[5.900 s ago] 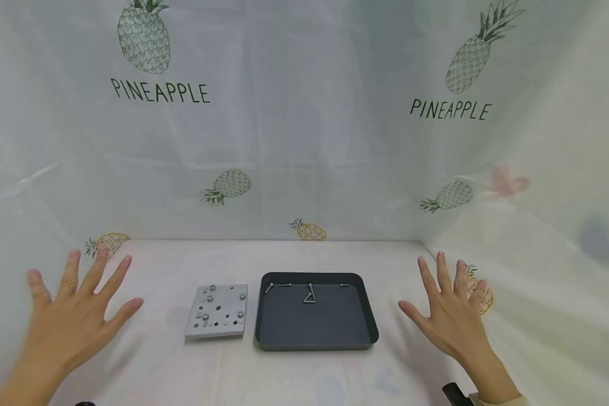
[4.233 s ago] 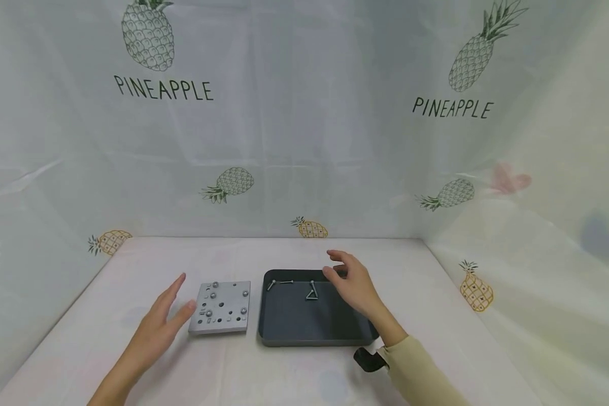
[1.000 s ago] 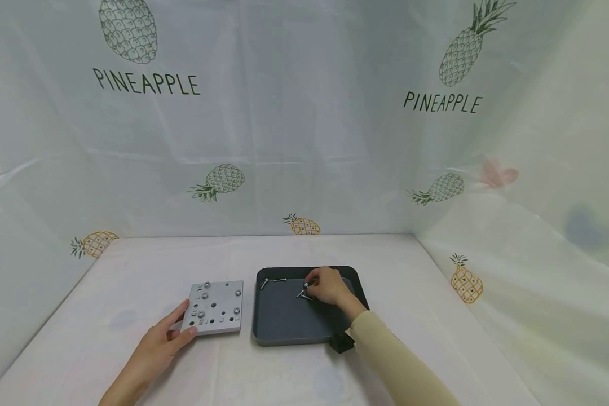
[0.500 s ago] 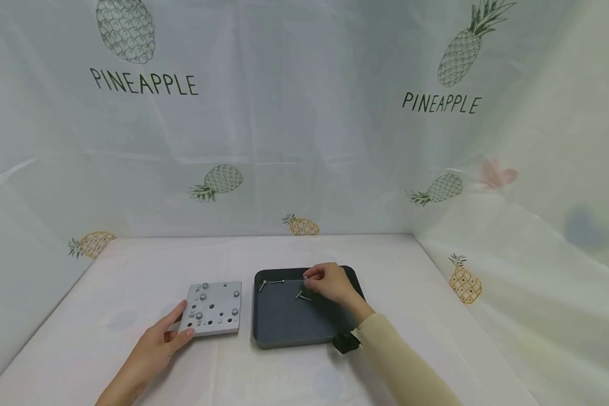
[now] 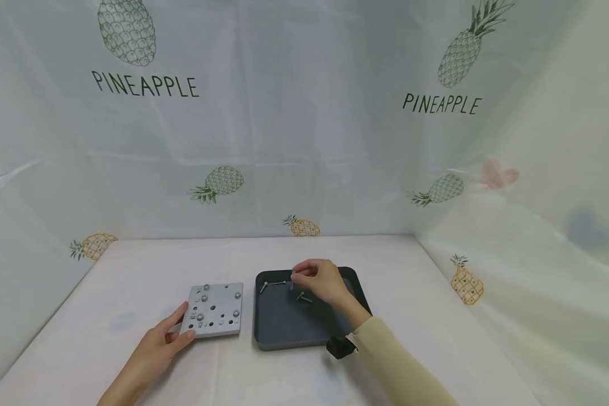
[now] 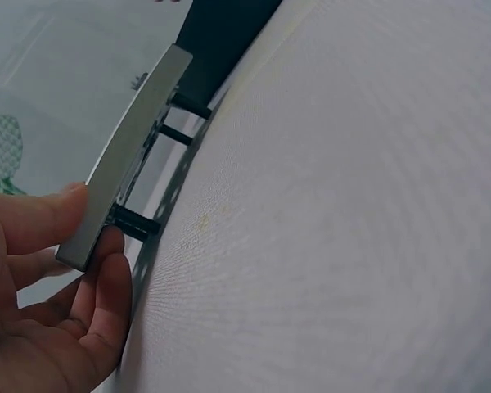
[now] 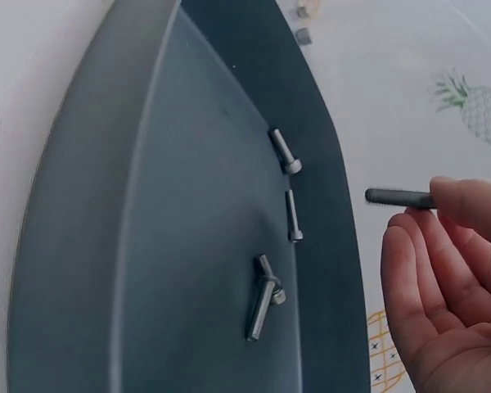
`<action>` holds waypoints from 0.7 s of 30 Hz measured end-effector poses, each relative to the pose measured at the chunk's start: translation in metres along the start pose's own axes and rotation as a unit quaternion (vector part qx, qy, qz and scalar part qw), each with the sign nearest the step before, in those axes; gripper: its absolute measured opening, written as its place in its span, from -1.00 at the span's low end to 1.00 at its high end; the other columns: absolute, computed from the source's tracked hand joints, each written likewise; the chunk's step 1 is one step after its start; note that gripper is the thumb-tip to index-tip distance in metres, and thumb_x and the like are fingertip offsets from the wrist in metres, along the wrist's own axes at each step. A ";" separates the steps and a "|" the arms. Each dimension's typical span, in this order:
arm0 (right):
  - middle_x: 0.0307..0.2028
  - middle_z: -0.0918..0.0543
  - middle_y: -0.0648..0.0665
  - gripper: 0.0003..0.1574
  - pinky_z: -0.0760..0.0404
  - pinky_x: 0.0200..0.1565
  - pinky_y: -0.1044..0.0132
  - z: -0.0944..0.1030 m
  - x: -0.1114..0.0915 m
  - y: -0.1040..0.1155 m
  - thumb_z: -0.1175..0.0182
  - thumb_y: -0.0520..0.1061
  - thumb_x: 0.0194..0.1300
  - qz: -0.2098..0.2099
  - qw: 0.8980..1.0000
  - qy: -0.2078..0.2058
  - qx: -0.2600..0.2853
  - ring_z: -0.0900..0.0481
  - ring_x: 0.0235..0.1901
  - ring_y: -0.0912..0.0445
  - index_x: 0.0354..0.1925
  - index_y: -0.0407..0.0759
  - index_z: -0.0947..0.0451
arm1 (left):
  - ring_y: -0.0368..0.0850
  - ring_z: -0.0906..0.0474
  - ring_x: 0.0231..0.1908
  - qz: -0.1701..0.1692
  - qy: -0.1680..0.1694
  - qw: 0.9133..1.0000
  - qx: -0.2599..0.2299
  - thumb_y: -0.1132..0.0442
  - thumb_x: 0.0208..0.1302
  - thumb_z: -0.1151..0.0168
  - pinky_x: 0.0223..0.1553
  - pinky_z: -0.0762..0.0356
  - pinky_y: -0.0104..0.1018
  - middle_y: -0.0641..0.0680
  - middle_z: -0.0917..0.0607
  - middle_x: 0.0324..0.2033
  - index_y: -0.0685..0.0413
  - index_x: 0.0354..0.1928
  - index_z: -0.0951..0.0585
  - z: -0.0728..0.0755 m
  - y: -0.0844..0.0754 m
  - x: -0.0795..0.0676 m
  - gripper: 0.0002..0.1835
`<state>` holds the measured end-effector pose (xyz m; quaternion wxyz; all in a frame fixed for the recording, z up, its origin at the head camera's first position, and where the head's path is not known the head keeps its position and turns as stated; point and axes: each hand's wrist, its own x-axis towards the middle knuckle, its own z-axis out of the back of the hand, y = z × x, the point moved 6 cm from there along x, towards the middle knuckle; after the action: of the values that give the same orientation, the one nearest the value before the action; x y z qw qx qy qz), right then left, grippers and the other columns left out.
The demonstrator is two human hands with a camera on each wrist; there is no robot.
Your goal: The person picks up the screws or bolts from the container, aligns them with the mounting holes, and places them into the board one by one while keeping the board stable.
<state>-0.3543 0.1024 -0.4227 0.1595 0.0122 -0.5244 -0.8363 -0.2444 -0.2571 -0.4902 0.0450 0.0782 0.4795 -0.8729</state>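
My left hand (image 5: 154, 349) grips the silver metal plate (image 5: 224, 296) by its near left corner, thumb on top and fingers beneath. Bolt heads and several holes dot the plate's upper face. In the left wrist view, dark shanks (image 6: 135, 223) stick out below the plate. Over the dark grey tray (image 5: 284, 332), my right hand (image 5: 327, 282) pinches a screw (image 7: 397, 197) between thumb and fingers, its free end pointing away from the hand. Several other screws lie on the tray floor, among them two crossed screws (image 7: 262, 307) and one near the wall (image 7: 285, 151).
The tray stands just right of the plate on a white cloth-covered table (image 5: 264, 378). A pineapple-print curtain (image 5: 304, 141) rises behind and at both sides. A black device (image 5: 341, 347) sits at my right wrist, by the tray's front rim.
Both hands were first spread apart beside the things. My left hand has since taken hold of the plate; my right hand has picked a screw from the tray, lifted it and moved left.
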 end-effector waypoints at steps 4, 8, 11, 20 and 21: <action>-0.23 -0.83 -0.06 -0.73 -0.76 -0.12 0.17 -0.002 -0.001 0.006 -0.45 -0.13 0.41 0.010 1.000 -0.001 -0.013 -0.79 -0.26 0.13 0.01 -0.23 -0.77 | -0.09 -0.40 0.00 0.006 0.001 1.000 -0.003 -0.04 0.51 -0.34 -0.09 -0.34 -0.35 0.29 -0.26 0.59 -0.03 0.72 -0.04 0.000 0.000 -0.001 -0.06; -0.21 -0.83 -0.01 -0.75 -0.71 -0.14 0.28 -0.006 -0.002 0.015 -0.46 -0.10 0.39 0.034 0.998 -0.003 -0.043 -0.76 -0.23 0.18 -0.01 -0.15 -0.79 | -0.06 -0.39 0.02 0.011 0.002 1.000 -0.007 -0.05 0.51 -0.33 -0.09 -0.33 -0.32 0.30 -0.25 0.59 -0.03 0.72 -0.03 0.000 0.000 -0.001 -0.05; -0.22 -0.83 0.02 -0.76 -0.70 -0.15 0.29 -0.012 -0.003 0.021 -0.46 -0.09 0.39 0.047 0.997 -0.001 -0.057 -0.76 -0.23 0.20 -0.01 -0.12 -0.79 | -0.05 -0.38 0.03 0.014 0.003 1.000 -0.006 -0.05 0.51 -0.32 -0.08 -0.33 -0.31 0.32 -0.23 0.60 -0.02 0.72 -0.02 0.000 0.000 -0.001 -0.05; -0.24 -0.82 0.09 -0.80 -0.69 -0.16 0.30 -0.034 -0.005 0.039 -0.47 -0.08 0.38 0.054 0.998 0.006 -0.036 -0.76 -0.24 0.21 -0.04 -0.03 -0.81 | -0.06 -0.40 0.07 0.014 0.006 1.000 0.000 -0.06 0.52 -0.31 -0.04 -0.33 -0.31 0.35 -0.22 0.59 -0.03 0.72 -0.01 0.000 -0.001 0.000 -0.05; -0.24 -0.82 0.10 -0.81 -0.69 -0.16 0.31 -0.038 -0.005 0.041 -0.48 -0.08 0.37 0.054 0.998 0.007 -0.035 -0.75 -0.25 0.22 -0.05 -0.01 -0.81 | -0.06 -0.40 0.06 0.012 0.006 1.000 -0.001 -0.06 0.52 -0.31 -0.04 -0.33 -0.32 0.35 -0.23 0.59 -0.03 0.72 -0.01 0.000 -0.001 0.001 -0.05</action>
<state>-0.3316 0.0545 -0.4038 0.2088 -0.0161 -0.4939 -0.8439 -0.2452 -0.2561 -0.4892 0.0528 0.0897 0.4792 -0.8715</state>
